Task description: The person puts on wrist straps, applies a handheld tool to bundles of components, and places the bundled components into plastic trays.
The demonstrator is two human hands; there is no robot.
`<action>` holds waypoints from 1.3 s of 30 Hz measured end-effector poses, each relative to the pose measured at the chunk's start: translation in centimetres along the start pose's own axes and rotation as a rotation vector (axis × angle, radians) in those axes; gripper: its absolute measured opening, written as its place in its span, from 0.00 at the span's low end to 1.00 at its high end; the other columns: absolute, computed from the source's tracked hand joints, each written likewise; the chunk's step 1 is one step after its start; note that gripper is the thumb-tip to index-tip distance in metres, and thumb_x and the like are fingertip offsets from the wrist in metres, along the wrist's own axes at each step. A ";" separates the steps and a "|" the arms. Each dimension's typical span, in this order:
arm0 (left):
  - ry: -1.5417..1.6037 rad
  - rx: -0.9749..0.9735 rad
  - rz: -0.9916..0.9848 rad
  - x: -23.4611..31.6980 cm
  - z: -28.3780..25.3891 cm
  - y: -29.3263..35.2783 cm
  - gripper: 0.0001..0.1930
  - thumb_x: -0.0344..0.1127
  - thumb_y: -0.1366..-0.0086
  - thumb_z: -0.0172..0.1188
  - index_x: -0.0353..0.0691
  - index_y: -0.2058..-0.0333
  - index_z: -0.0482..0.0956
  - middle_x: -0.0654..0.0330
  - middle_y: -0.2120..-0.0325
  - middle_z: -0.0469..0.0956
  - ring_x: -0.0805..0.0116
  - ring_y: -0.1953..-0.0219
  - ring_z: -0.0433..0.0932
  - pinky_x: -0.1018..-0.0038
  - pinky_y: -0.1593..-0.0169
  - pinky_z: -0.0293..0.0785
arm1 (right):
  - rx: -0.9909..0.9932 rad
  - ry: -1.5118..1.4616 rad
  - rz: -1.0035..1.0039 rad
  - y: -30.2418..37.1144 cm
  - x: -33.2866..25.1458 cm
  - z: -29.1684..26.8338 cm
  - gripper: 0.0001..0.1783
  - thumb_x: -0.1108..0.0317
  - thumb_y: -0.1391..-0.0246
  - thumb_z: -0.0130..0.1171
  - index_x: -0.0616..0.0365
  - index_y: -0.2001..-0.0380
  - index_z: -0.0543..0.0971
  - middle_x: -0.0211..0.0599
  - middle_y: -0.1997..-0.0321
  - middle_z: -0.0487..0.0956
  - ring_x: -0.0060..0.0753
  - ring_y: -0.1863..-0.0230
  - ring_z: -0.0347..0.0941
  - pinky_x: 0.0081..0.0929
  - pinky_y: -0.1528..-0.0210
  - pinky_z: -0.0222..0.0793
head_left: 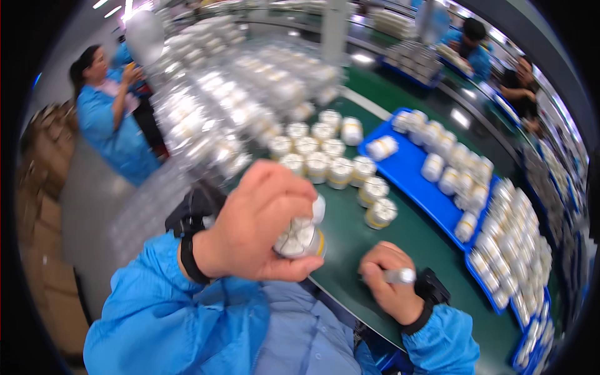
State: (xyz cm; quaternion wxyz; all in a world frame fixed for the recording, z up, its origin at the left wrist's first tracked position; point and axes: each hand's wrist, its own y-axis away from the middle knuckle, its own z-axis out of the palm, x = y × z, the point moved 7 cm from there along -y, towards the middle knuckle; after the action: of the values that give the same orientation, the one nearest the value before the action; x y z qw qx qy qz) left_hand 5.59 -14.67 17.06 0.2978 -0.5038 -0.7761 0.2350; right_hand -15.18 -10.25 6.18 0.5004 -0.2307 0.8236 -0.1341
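Note:
My left hand [256, 225] is closed around a white round part [296, 241] with a segmented top and a yellow band, lifted above the green table. Another white rounded piece [319, 209] shows just beyond its fingers; whether the two are joined I cannot tell. Lower right, my right hand [390, 281] is a fist low over the table by its near edge, gripping a thin pen-like stick [400, 275] with a pale end. Several similar white cylinders [340, 172] stand upright beyond my hands, and one [380, 214] stands closest to my right hand.
A blue tray [412, 181] with lying and standing white cylinders is to the right; fuller trays [509, 244] follow beyond it. Clear plastic packs of cylinders [231, 94] are piled at the far left. A person in blue [112, 119] stands left; cardboard boxes [53, 219] line the floor.

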 end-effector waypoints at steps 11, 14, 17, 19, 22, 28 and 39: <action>-0.715 0.310 -0.422 -15.0 -20.8 1.3 0.29 0.59 0.37 0.60 0.30 0.63 0.79 0.48 0.69 0.79 0.50 0.65 0.79 0.61 0.61 0.73 | -0.036 -0.028 0.106 0.0 -0.5 0.5 0.22 0.55 0.33 0.54 0.59 0.77 0.74 0.35 0.77 0.74 0.30 0.74 0.67 0.29 0.71 0.61; -0.766 0.041 -0.576 -22.2 -22.0 1.9 0.33 0.62 0.38 0.60 0.29 0.61 0.81 0.45 0.69 0.81 0.47 0.64 0.81 0.60 0.61 0.75 | -0.032 -0.030 0.118 0.0 -0.4 0.4 0.22 0.55 0.32 0.53 0.60 0.77 0.74 0.35 0.77 0.74 0.29 0.74 0.66 0.29 0.72 0.61; -0.698 -0.287 -0.778 -27.6 -21.0 2.7 0.36 0.66 0.42 0.63 0.30 0.60 0.82 0.45 0.69 0.82 0.48 0.64 0.83 0.62 0.60 0.76 | -0.018 -0.036 0.175 0.2 0.0 0.2 0.17 0.59 0.37 0.58 0.58 0.76 0.74 0.35 0.77 0.77 0.36 0.74 0.69 0.33 0.70 0.63; -0.644 -0.624 -0.903 -30.8 -19.7 4.4 0.35 0.62 0.42 0.68 0.34 0.51 0.80 0.48 0.59 0.82 0.58 0.56 0.81 0.67 0.55 0.76 | -0.015 -0.037 0.182 0.2 -0.1 0.2 0.17 0.59 0.37 0.58 0.58 0.76 0.74 0.35 0.76 0.77 0.36 0.74 0.69 0.33 0.69 0.63; -0.524 -0.639 -0.699 -30.8 -17.8 3.6 0.39 0.65 0.42 0.68 0.36 0.45 0.78 0.48 0.51 0.80 0.55 0.50 0.79 0.64 0.49 0.75 | -0.014 -0.030 0.186 0.3 -0.2 0.1 0.16 0.60 0.37 0.57 0.58 0.76 0.74 0.35 0.76 0.77 0.36 0.74 0.69 0.33 0.69 0.63; -0.580 -0.355 -0.765 -31.7 -18.4 3.6 0.44 0.73 0.44 0.65 0.36 0.46 0.79 0.45 0.52 0.81 0.50 0.49 0.80 0.64 0.48 0.76 | -0.036 -0.021 0.150 0.3 -0.2 0.4 0.23 0.54 0.32 0.52 0.60 0.77 0.73 0.36 0.75 0.73 0.27 0.75 0.66 0.28 0.72 0.60; -0.518 -0.149 -0.691 -27.6 -17.8 5.7 0.26 0.57 0.40 0.69 0.34 0.61 0.83 0.53 0.69 0.83 0.61 0.62 0.82 0.68 0.60 0.77 | -0.029 -0.026 0.163 0.1 -0.2 0.2 0.17 0.58 0.36 0.57 0.57 0.76 0.74 0.34 0.76 0.77 0.36 0.74 0.69 0.34 0.70 0.63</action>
State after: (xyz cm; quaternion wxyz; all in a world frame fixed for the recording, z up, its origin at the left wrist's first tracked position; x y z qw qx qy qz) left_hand 30.42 -36.82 19.70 0.1174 -0.1592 -0.9629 0.1834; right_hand -14.97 -10.05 6.16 0.5170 -0.1718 0.8349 -0.0781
